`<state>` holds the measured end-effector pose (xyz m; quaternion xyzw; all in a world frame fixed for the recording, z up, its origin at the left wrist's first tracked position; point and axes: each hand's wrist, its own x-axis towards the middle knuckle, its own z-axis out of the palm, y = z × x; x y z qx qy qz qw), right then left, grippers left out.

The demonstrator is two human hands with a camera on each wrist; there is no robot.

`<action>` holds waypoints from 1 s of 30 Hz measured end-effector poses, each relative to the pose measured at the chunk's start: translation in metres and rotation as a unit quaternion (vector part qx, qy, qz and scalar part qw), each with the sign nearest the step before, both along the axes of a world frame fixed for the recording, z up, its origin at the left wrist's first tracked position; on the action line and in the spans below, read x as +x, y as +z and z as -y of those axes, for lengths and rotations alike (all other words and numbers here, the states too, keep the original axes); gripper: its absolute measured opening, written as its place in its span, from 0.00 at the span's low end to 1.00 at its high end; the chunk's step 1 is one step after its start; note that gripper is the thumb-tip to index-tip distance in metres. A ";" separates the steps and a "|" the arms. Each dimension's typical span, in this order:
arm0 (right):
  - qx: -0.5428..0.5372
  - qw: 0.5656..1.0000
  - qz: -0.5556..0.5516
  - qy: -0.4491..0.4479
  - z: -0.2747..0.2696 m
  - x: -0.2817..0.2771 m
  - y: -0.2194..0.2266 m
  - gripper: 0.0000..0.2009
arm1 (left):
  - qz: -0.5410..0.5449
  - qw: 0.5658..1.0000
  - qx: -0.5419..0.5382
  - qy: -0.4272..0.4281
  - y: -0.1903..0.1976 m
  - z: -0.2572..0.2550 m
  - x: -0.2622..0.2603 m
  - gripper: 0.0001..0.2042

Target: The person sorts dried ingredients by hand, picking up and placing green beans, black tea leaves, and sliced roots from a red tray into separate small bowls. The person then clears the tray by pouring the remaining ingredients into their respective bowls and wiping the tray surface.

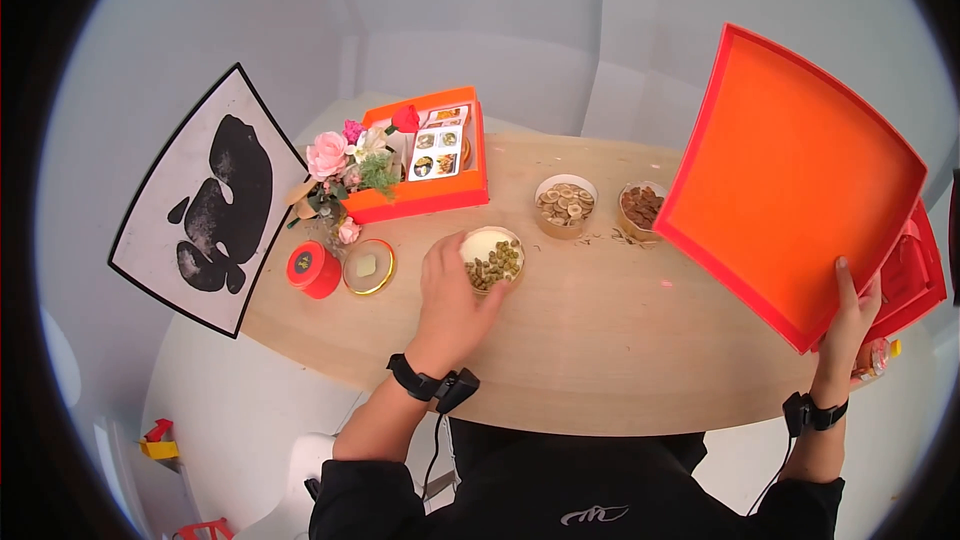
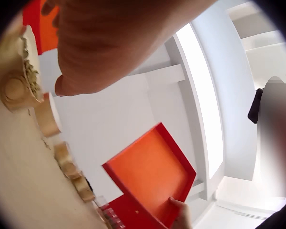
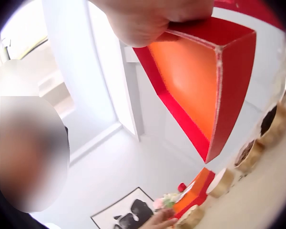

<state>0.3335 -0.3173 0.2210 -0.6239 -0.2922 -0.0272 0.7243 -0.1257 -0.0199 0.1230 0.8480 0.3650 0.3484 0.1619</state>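
My right hand (image 1: 853, 315) grips a large red box lid (image 1: 790, 180) with an orange inside by its lower right edge. The thumb lies on the orange face, and the other fingers are hidden behind. The lid is tilted up over the right of the table, in front of a red box (image 1: 925, 270). In the left wrist view the raised lid (image 2: 152, 174) also shows. My left hand (image 1: 455, 290) is over the left side of a round paper bowl (image 1: 497, 236) partly filled with greenish dried pieces (image 1: 492, 268). Its fingers and thumb are spread and loosely bent near the rim.
Bowls of dried slices (image 1: 566, 205) and brown pieces (image 1: 640, 206) stand farther back, with crumbs around. On the left are an orange box (image 1: 420, 202) with cards, flowers (image 1: 328, 155), a red canister (image 1: 313, 270), a gold-rimmed round lid (image 1: 369, 267) and a framed black-and-white picture (image 1: 215, 200).
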 end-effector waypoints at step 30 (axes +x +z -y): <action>-0.248 0.690 -0.321 0.600 -0.154 -0.271 -0.072 0.26 | 0.241 0.847 -0.472 0.049 0.029 0.154 -0.239 0.35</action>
